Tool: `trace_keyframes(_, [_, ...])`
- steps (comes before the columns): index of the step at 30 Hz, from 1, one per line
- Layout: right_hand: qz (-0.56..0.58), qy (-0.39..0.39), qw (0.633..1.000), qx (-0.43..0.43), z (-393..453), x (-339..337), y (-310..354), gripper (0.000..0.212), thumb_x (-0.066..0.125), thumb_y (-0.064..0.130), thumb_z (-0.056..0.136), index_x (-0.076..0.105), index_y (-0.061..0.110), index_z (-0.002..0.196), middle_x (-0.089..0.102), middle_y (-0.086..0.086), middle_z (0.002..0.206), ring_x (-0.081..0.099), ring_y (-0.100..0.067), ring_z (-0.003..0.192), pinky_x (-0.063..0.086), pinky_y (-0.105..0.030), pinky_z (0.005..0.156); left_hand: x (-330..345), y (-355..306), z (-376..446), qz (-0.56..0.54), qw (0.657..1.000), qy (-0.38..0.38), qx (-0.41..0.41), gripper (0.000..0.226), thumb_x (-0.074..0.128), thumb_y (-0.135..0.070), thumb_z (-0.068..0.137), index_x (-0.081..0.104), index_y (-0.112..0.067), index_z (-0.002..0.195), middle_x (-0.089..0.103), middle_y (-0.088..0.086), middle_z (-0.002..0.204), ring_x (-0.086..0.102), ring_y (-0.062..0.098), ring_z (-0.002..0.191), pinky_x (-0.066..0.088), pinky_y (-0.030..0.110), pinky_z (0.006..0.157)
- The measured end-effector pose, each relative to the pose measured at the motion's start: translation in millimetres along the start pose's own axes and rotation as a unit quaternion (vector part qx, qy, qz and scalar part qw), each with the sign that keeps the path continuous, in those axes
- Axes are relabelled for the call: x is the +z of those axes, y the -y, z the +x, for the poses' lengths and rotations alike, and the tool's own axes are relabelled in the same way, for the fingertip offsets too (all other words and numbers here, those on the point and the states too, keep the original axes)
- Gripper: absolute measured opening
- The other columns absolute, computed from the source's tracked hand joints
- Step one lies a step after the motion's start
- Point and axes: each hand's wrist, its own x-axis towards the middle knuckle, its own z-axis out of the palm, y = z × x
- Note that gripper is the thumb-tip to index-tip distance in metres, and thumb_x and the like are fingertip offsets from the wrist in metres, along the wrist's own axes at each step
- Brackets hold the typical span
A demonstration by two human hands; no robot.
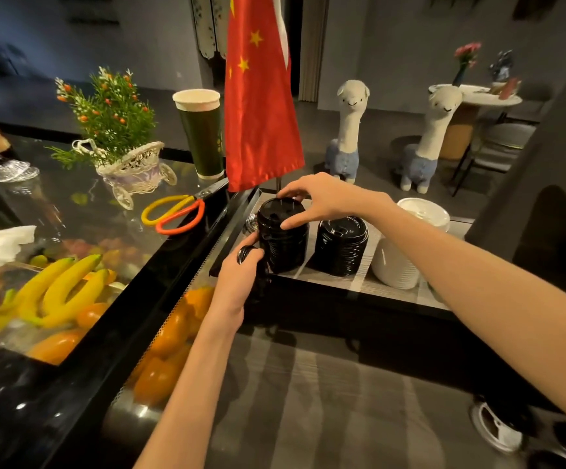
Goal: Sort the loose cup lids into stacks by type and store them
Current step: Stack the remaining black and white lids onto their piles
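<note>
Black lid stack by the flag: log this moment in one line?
left hand: grips black lid stack low on its side | right hand: fingers curled on its top lid | second black stack, white stack: untouched

The tall stack of black plastic cup lids (283, 238) stands at the left end of the shallow black-rimmed tray (359, 286). Right of that stack, in the same tray, stands the shorter stack of black plastic lids (340, 245), and further right the stack of white plastic lids (398, 262). Behind the tall stack hangs the red cloth flag (261, 96). Left of it, on the glass counter (55, 204), lie the yellow-and-orange-handled scissors (180, 211); behind those stands the tall dark paper cup (202, 133). Left of and before the tall stack, under the glass, lie the yellow bananas (61, 292).
</note>
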Motion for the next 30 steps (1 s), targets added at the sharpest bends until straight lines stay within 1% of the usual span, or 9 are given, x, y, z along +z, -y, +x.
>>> trace_keyframes(5, [0.009,0.022,1.0,-0.015,1,-4,-6,0.069,0.079,0.045,0.087,0.054,0.024,0.149,0.058,0.0,0.146,0.053,-0.017,0.133,0.04,-0.023,0.098,-1,0,0,0.0,1.0,0.001,-0.005,0.04,0.053,-0.029,0.102,0.06,-0.043,0.138,0.058,-0.003,0.145,0.049,0.024,0.138,0.04,0.054,0.116])
trace_keyframes(11, [-0.024,0.032,0.999,-0.011,6,-1,-8,0.072,0.079,0.047,0.087,0.054,0.022,0.149,0.058,0.0,0.145,0.054,-0.018,0.13,0.041,-0.025,0.094,-2,-4,-3,0.007,1.0,0.004,-0.009,0.04,0.054,-0.03,0.103,0.058,-0.039,0.141,0.056,-0.001,0.148,0.046,0.024,0.141,0.038,0.055,0.117])
trace_keyframes(16, [-0.051,0.043,0.998,-0.005,2,-2,-3,0.077,0.077,0.054,0.086,0.05,0.021,0.151,0.057,-0.005,0.147,0.055,-0.023,0.131,0.047,-0.04,0.109,0,-12,-12,0.011,1.0,-0.003,-0.022,0.041,0.05,-0.05,0.103,0.057,-0.038,0.142,0.05,-0.003,0.154,0.038,0.023,0.147,0.029,0.051,0.123])
trace_keyframes(18, [-0.058,0.02,0.998,-0.014,-6,-4,0,0.078,0.075,0.056,0.087,0.049,0.021,0.152,0.055,-0.005,0.147,0.054,-0.021,0.131,0.046,-0.042,0.111,0,-16,-19,-0.001,0.999,-0.036,-0.018,0.044,0.043,-0.062,0.101,0.066,-0.04,0.132,0.05,-0.003,0.154,0.036,0.024,0.148,0.026,0.052,0.122])
trace_keyframes(20, [-0.005,-0.05,0.998,-0.046,-19,-6,7,0.067,0.076,0.05,0.088,0.055,0.022,0.145,0.059,-0.002,0.14,0.057,-0.014,0.122,0.05,-0.04,0.107,-5,-19,-26,-0.069,0.995,-0.064,-0.021,0.049,0.039,-0.068,0.099,0.074,-0.038,0.115,0.06,0.006,0.144,0.049,0.03,0.139,0.038,0.056,0.116])
trace_keyframes(21, [0.028,-0.083,0.994,-0.072,-28,-6,10,0.058,0.078,0.046,0.089,0.06,0.023,0.14,0.063,0.002,0.135,0.059,-0.009,0.116,0.052,-0.039,0.103,-6,-21,-30,-0.13,0.989,-0.064,-0.028,0.053,0.038,-0.065,0.1,0.075,-0.03,0.114,0.067,0.012,0.134,0.059,0.032,0.129,0.047,0.054,0.108])
trace_keyframes(24, [0.086,-0.084,0.983,-0.14,-61,-4,33,0.055,0.082,0.046,0.085,0.064,0.028,0.134,0.066,0.013,0.126,0.062,-0.003,0.113,0.055,-0.029,0.095,-5,-28,-40,-0.27,0.962,-0.017,-0.032,0.062,0.033,-0.054,0.106,0.064,-0.005,0.127,0.07,0.027,0.122,0.071,0.035,0.107,0.057,0.048,0.091])
trace_keyframes(27, [0.096,-0.063,0.98,-0.165,-85,1,52,0.07,0.085,0.053,0.079,0.059,0.027,0.138,0.062,0.014,0.13,0.059,-0.004,0.12,0.054,-0.029,0.099,13,-41,-48,-0.296,0.955,0.012,-0.024,0.058,0.031,-0.051,0.107,0.067,-0.008,0.124,0.075,0.019,0.114,0.075,0.03,0.102,0.059,0.044,0.085])
trace_keyframes(30, [0.074,-0.091,0.978,-0.171,-96,-5,54,0.071,0.086,0.054,0.078,0.06,0.025,0.137,0.062,0.013,0.129,0.057,-0.001,0.118,0.051,-0.025,0.1,36,-54,-52,-0.297,0.955,0.025,-0.019,0.049,0.034,-0.048,0.107,0.072,-0.017,0.108,0.08,0.008,0.097,0.077,0.023,0.094,0.06,0.04,0.078])
